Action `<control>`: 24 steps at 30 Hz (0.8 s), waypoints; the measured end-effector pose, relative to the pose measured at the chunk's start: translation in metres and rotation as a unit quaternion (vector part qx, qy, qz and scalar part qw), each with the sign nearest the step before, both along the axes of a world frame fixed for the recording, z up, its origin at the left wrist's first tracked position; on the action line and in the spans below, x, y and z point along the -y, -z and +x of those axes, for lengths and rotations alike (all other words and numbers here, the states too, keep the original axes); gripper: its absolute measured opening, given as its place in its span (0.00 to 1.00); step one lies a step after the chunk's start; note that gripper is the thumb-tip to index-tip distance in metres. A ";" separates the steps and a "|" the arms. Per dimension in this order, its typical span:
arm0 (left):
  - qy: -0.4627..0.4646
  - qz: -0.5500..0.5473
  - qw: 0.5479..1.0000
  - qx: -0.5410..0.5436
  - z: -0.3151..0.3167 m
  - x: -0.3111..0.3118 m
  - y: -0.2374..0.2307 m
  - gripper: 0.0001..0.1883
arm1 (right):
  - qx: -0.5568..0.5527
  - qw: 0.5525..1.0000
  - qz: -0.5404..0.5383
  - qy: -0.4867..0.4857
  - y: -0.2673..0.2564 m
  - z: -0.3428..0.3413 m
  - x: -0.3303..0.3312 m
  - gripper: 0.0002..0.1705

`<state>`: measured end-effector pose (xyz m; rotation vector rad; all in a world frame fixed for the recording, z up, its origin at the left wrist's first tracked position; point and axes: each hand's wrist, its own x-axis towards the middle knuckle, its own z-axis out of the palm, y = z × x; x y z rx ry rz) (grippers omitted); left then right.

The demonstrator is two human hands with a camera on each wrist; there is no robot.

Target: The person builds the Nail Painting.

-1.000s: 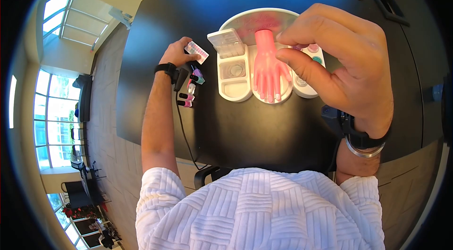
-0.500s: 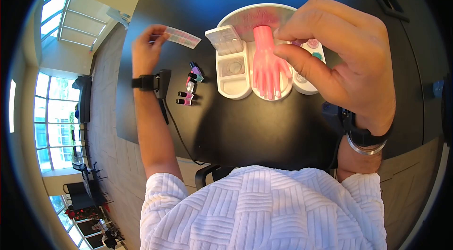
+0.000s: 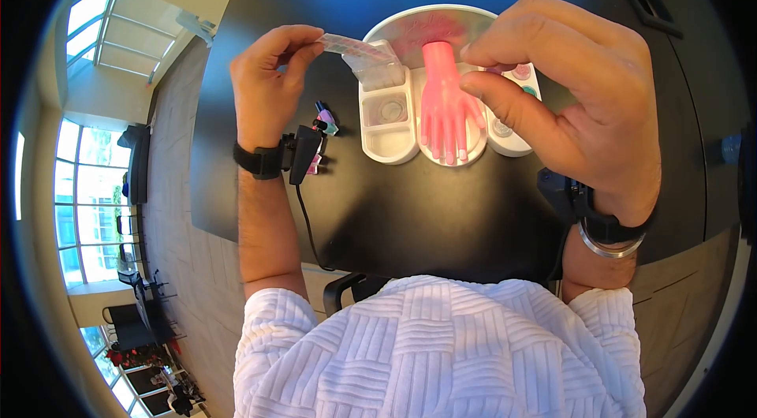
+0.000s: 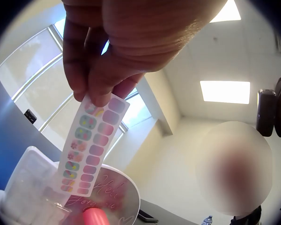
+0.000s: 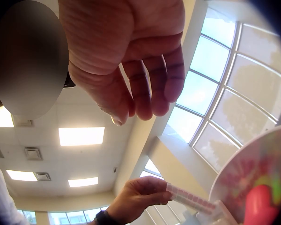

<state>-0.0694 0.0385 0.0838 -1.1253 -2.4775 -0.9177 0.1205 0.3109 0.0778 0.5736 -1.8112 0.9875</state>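
My left hand [image 3: 268, 83] pinches one end of a nail sticker sheet [image 4: 94, 145] between thumb and fingers. Two columns of pink, lilac and teal patterned stickers run along the sheet. In the head view its far end overlaps the raised clear lid [image 3: 377, 71] of the white manicure station [image 3: 390, 153]. A pink model hand [image 3: 446, 102] lies on the station, its fingers toward me. My right hand [image 3: 579, 95] hovers at the station's right, loosely curved, with a gap between thumb and index tip. Nothing shows in that gap.
Several small nail polish bottles [image 3: 326, 121] stand left of the station, partly hidden by the left wrist camera. A round mirror [image 3: 414, 30] rises at the station's back. Glitter pots [image 3: 521, 71] sit on its right side. A cable [image 3: 306, 221] trails over the black table [image 3: 441, 221].
My left hand has lifted the sticker sheet off the table area near the bottles, swung left, then come back right toward the raised lid. My right hand has stayed nearly still.
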 end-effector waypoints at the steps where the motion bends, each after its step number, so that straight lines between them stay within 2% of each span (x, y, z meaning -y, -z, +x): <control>1: 0.001 0.000 1.000 0.000 0.002 -0.003 0.001 0.08 | 0.028 0.999 0.043 0.001 -0.007 0.002 -0.006 0.11; 2: 0.003 -0.002 1.000 -0.017 0.004 -0.007 0.002 0.07 | 0.056 0.995 0.085 0.001 -0.010 0.003 -0.010 0.11; 6: 0.009 -0.039 0.998 -0.050 0.004 -0.010 0.003 0.07 | 0.039 0.986 0.163 0.011 0.004 -0.004 -0.026 0.11; 8: 0.023 -0.056 0.996 -0.064 0.004 -0.013 0.004 0.07 | 0.009 1.000 0.017 -0.002 0.008 -0.003 -0.006 0.11; 12: 0.043 -0.086 0.993 -0.073 0.005 -0.020 0.014 0.06 | 0.008 1.000 0.004 -0.006 0.006 -0.002 -0.013 0.11; 14: 0.043 -0.086 0.993 -0.063 0.003 -0.022 0.022 0.06 | 0.040 0.986 0.159 0.010 -0.001 -0.002 -0.034 0.11; 21: 0.019 -0.110 0.993 -0.027 -0.008 -0.018 0.050 0.06 | 0.037 0.987 0.154 0.004 0.003 -0.003 -0.026 0.11; 23: 0.008 -0.127 0.991 -0.038 -0.007 -0.018 0.047 0.06 | 0.011 1.000 0.001 -0.015 0.009 -0.003 -0.006 0.11; 24: -0.005 -0.144 0.988 -0.050 -0.006 -0.018 0.046 0.07 | 0.012 1.000 0.001 -0.015 0.008 -0.003 -0.013 0.11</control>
